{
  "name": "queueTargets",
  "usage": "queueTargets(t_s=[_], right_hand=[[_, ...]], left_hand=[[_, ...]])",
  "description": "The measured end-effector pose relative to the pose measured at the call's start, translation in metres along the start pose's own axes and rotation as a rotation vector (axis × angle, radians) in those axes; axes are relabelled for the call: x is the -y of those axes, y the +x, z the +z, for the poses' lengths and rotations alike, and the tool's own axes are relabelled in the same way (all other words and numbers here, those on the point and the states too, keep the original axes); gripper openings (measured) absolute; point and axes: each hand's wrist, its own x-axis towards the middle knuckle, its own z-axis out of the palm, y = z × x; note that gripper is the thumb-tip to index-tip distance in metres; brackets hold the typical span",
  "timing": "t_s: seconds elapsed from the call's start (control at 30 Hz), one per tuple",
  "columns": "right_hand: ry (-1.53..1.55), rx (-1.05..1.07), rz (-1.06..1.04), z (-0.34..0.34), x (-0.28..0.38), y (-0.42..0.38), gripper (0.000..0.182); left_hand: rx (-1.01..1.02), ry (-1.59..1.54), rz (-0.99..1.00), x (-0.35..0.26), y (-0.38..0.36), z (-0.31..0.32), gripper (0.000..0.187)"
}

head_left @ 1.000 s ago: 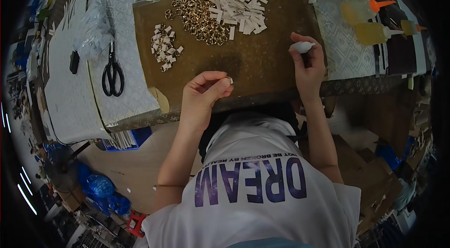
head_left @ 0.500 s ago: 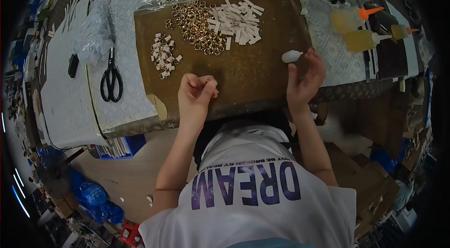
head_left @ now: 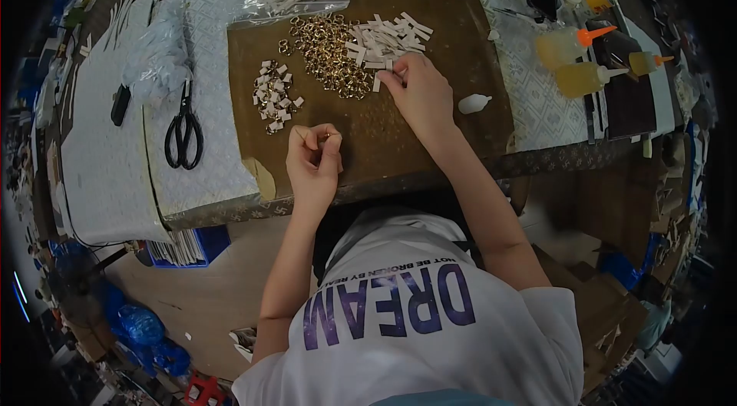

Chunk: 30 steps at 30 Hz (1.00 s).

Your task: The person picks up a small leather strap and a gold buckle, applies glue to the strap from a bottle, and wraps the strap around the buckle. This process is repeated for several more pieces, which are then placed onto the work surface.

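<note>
Head view, right hand [head_left: 422,96] pinching at the near edge of the pale strips [head_left: 388,39], beside gold rings [head_left: 328,53], left hand [head_left: 313,164] curling with fingertips pressing together, whatever they hold being hidden.

The right hand [head_left: 399,77] touches the pale strips [head_left: 390,38] beside the gold rings [head_left: 328,60].

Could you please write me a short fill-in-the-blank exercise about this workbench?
1. The ____ hand is at the pile of white strips, beside the gold-coloured rings.
2. The small white bottle lies on the ____ mat.
3. Black-handled ____ lie on the pale patterned cloth, left of the mat.

Missing words: right; brown; scissors.
</note>
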Motion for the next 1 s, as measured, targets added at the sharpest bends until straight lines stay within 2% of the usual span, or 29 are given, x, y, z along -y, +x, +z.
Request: queueTargets(t_s=[0.17, 0.27, 0.37, 0.5, 0.6, 1.0], right_hand=[[0.048, 0.076, 0.1, -0.009, 0.007, -0.003, 0.021], [0.486, 0.046, 0.059, -0.008, 0.0, -0.023, 0.014], [1.04, 0.104, 0.204, -0.006, 0.011, -0.05, 0.017], [0.723, 0.356, 0.019, -0.01, -0.001, -0.062, 0.012], [0.725, 0.354, -0.068, -0.012, -0.001, -0.055, 0.011], [0.768, 0.322, -0.073, -0.012, 0.001, -0.055, 0.018]], left_hand=[[-0.022, -0.023, -0.093, -0.005, 0.004, -0.001, 0.029], [-0.047, -0.045, -0.146, -0.009, 0.006, -0.002, 0.03], [-0.061, -0.078, -0.183, -0.012, 0.008, -0.006, 0.03], [-0.051, -0.096, -0.184, -0.012, 0.011, -0.008, 0.033], [-0.043, -0.087, -0.185, -0.012, 0.011, -0.007, 0.034], [-0.011, -0.101, -0.184, -0.013, 0.01, -0.006, 0.036]])
